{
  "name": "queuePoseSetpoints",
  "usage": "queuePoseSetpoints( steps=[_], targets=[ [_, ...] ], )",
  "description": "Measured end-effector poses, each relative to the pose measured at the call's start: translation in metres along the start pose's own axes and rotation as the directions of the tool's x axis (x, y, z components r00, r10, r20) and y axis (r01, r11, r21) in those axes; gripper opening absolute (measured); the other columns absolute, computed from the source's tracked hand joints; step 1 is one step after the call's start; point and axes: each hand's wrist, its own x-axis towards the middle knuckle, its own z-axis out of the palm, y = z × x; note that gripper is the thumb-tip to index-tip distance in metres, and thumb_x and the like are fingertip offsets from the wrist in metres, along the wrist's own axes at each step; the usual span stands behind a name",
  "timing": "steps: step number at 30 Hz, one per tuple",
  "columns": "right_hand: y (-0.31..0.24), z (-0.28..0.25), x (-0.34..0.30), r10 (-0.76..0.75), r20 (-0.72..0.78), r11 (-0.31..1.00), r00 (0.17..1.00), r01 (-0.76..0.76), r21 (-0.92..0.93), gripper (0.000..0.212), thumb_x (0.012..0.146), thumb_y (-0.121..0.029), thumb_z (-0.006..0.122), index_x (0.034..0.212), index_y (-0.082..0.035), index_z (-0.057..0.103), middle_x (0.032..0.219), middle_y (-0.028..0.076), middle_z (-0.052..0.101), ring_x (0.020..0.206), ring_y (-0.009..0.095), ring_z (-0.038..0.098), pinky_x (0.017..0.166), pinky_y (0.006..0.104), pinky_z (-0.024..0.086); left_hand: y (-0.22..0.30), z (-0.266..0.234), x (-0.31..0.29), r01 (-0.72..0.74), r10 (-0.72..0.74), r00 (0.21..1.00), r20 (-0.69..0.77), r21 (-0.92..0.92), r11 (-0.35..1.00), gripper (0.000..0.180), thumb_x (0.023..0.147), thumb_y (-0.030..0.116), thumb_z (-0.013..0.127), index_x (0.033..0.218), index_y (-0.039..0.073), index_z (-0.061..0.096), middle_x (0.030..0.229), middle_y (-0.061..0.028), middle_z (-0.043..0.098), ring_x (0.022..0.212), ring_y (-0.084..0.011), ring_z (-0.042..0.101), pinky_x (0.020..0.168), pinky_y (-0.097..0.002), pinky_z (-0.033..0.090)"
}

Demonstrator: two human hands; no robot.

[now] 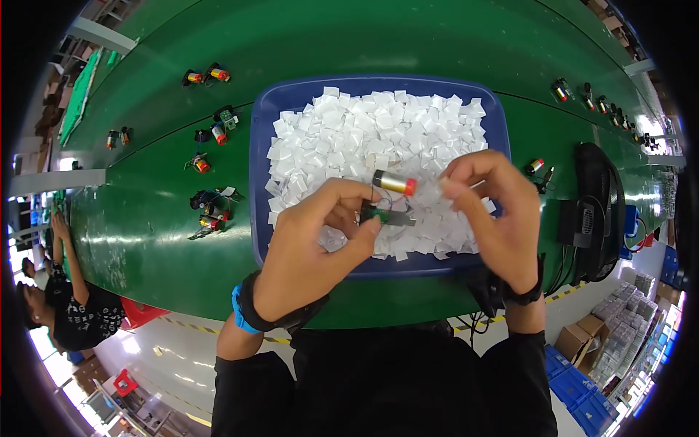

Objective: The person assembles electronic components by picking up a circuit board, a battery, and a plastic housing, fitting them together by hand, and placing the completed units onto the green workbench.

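Observation:
My left hand [313, 233] pinches a small green circuit board [386, 217] between thumb and fingers. A cylindrical battery [394, 182], silver with a red end and a black end, sits just beyond the board, joined to it by thin wires. To the right, my right hand [495, 211] has thumb and forefinger pressed together close to the battery's red end. A pale, see-through bit seems to be at those fingertips, too blurred to name. Both hands are over a blue tray [258, 160] heaped with small white square pieces [378, 124].
More battery-and-board assemblies lie on the green table [328, 44], several to the left [211, 218] and several at the far right [561, 91]. A black box with cables [577, 222] stands right of the tray. Another person [73, 306] is at the table's left end.

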Motion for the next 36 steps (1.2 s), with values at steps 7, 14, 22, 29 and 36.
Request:
queuePoseSetpoints(
  steps=[7, 14, 22, 29, 36],
  targets=[
    [-0.014, 0.01, -0.002, 0.073, 0.17, 0.994, 0.983, -0.085, 0.064, 0.03, 0.082, -0.001, 0.072, 0.111, -0.001, 0.063, 0.101, 0.006, 0.067, 0.089, 0.011, 0.064, 0.074, 0.0241, 0.051, 0.0, 0.008, -0.003, -0.071, 0.077, 0.997, -0.03, 0.163, 0.984, 0.024, 0.086, 0.003, 0.067, 0.109, 0.002, 0.061, 0.074, -0.0064, 0.061, 0.063, -0.0112, 0.062, 0.06, -0.0242, 0.049],
    [-0.008, 0.016, -0.004, 0.088, 0.225, 0.972, 0.97, -0.133, 0.195, 0.035, 0.079, 0.001, 0.075, 0.112, -0.001, 0.063, 0.104, 0.007, 0.066, 0.095, 0.012, 0.064, 0.078, 0.0259, 0.052, 0.003, 0.009, -0.006, -0.003, 0.003, 1.0, -0.003, 0.163, 0.987, 0.026, 0.089, 0.002, 0.064, 0.115, 0.003, 0.058, 0.075, -0.0057, 0.059, 0.06, -0.0103, 0.058, 0.057, -0.0244, 0.049],
    [0.003, 0.007, 0.002, -0.297, 0.18, 0.954, 0.938, 0.298, 0.025, 0.027, 0.071, 0.001, 0.081, 0.096, -0.001, 0.068, 0.098, 0.005, 0.07, 0.086, 0.018, 0.064, 0.072, 0.0275, 0.052, 0.004, -0.005, 0.002, 0.222, -0.153, 0.958, 0.242, -0.29, 0.931, 0.025, 0.093, 0.003, 0.061, 0.118, 0.0, 0.055, 0.091, -0.0045, 0.057, 0.073, -0.0092, 0.058, 0.061, -0.0237, 0.053],
    [0.001, 0.014, -0.001, -0.627, 0.207, 0.693, 0.751, 0.659, -0.292, 0.024, 0.064, -0.002, 0.082, 0.086, -0.002, 0.073, 0.094, 0.003, 0.073, 0.079, 0.019, 0.062, 0.061, 0.0281, 0.049, 0.003, -0.002, 0.002, 0.298, -0.216, 0.953, 0.214, -0.521, 0.8, 0.027, 0.093, 0.001, 0.059, 0.119, -0.004, 0.052, 0.097, -0.0074, 0.058, 0.081, -0.0133, 0.063, 0.069, -0.0272, 0.058],
    [-0.006, 0.019, -0.006, -0.603, 0.18, 0.665, 0.777, 0.615, -0.423, 0.028, 0.064, -0.001, 0.08, 0.091, -0.003, 0.074, 0.092, 0.002, 0.073, 0.077, 0.018, 0.061, 0.059, 0.0263, 0.048, -0.008, 0.003, -0.003, 0.313, -0.232, 0.942, 0.242, -0.387, 0.867, 0.031, 0.091, -0.003, 0.061, 0.12, -0.005, 0.051, 0.104, -0.0119, 0.062, 0.08, -0.0156, 0.067, 0.073, -0.029, 0.06]
  ],
)
